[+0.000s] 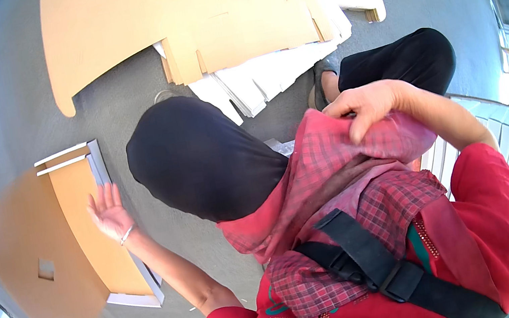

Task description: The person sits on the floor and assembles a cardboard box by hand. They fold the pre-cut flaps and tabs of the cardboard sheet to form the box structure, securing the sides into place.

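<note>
My left hand [111, 215] is raised at the left with its palm up and fingers spread, holding nothing. In the picture it overlaps the edge of a partly folded cardboard box [84, 216], brown inside with white outer edges; I cannot tell whether they touch. My right hand [373, 107] is bent in toward my lap, its fingers and thumb closed on a red checked scarf [328, 153]. The cloth hangs over my chest and drapes across my legs.
Ahead on the grey floor lies a stack of flat die-cut cardboard sheets [188, 14], brown and white. At the right stand several white folded cardboard pieces [503, 142] in a row. My knees in black trousers [199, 155] fill the middle.
</note>
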Demonstrator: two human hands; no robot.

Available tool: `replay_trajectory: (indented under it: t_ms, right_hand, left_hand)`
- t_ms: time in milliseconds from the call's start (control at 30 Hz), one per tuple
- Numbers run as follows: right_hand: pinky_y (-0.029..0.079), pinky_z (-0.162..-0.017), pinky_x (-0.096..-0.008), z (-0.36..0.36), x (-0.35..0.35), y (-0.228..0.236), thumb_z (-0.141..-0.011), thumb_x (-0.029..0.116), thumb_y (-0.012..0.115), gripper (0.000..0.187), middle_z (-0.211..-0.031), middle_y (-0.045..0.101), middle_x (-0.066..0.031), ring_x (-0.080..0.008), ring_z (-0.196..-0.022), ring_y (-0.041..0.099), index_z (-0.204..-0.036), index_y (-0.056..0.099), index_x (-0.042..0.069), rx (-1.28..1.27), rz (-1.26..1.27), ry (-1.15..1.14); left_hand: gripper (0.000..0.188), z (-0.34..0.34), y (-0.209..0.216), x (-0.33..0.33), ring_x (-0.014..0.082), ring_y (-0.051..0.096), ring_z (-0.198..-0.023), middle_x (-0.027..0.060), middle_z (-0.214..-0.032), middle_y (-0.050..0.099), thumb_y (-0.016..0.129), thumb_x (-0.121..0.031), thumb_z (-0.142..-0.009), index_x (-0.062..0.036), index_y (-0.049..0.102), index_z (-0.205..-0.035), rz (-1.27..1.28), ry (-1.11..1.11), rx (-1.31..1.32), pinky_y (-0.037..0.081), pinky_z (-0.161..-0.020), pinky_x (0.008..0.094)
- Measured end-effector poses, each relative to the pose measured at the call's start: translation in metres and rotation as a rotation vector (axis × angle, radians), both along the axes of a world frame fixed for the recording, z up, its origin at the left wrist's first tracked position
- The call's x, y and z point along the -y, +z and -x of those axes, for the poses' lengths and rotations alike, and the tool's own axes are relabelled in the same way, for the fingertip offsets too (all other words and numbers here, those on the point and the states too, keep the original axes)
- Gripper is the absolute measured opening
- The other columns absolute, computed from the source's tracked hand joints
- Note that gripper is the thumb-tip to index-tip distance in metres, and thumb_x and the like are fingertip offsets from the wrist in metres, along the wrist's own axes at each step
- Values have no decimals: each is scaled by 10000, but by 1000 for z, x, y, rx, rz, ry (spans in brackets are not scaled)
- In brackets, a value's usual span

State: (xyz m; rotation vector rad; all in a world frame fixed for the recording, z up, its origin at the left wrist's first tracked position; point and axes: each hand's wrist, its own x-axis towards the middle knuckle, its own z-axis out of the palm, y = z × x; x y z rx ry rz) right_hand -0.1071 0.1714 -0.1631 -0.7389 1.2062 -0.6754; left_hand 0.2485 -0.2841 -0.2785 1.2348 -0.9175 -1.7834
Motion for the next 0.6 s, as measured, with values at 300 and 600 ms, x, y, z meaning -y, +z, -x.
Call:
replay_trajectory:
  t_ms: [300, 600]
  right_hand:
    - [460, -674, -308, 10, 48, 77, -844, 114, 641, 140, -763, 562, -106, -231, -728, 590, -955, 642, 28, -935, 560, -635]
    - [501, -520, -378, 21, 85, -59, -867, 330, 559, 194, -711, 576, -63, -275, -619, 617, -905, 650, 163, -1557, 514, -363]
  left_hand:
    - [589, 109, 218, -196, 437, 457, -1223, 213, -1244, 556, 625, -441, -845, 47, 565, -1169, 1554, -1034, 524, 303, -1048, 555]
    - [379, 144, 183, -278, 319, 558, -1006, 112, -823, 547, 531, -78, -767, -16, 596, -1135, 1903, -1098, 792, 206, -1070, 660]
